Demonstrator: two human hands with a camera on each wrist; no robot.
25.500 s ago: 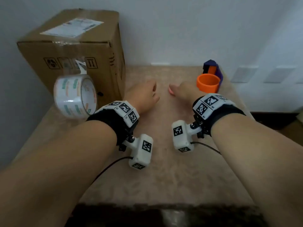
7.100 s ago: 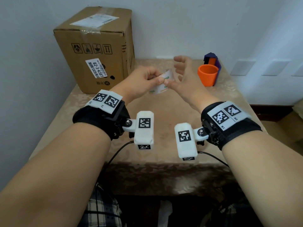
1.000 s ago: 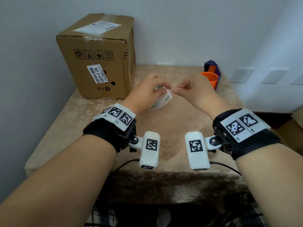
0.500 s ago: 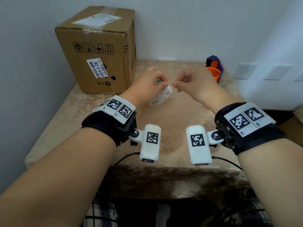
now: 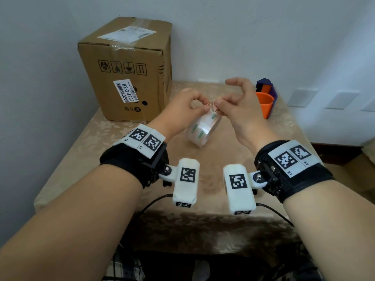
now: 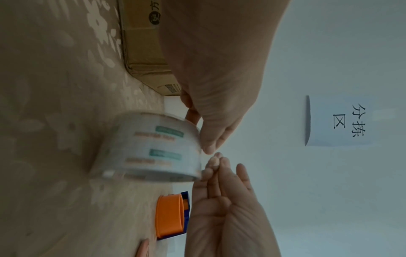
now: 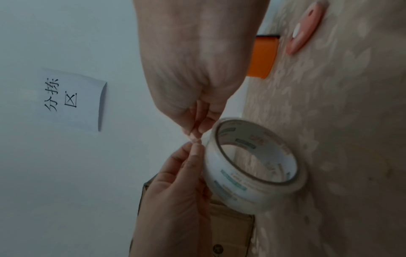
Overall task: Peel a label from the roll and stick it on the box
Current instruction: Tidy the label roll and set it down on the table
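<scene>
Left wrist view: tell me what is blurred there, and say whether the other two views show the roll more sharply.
Left wrist view: the roll is smeared, its print unreadable, while the wall sign stays crisp. Right wrist view: dim overall, the roll's rim and core are clearer but the print is soft. Head view: brightest, wide-angle bend at the edges; the cardboard box label digits read sharply.

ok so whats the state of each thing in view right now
tape roll: off the table, hanging from a strip pinched at its top
left hand: pinching the strip
right hand: pinching the strip
box: upright, taped shut, labelled
orange cup: upright
</scene>
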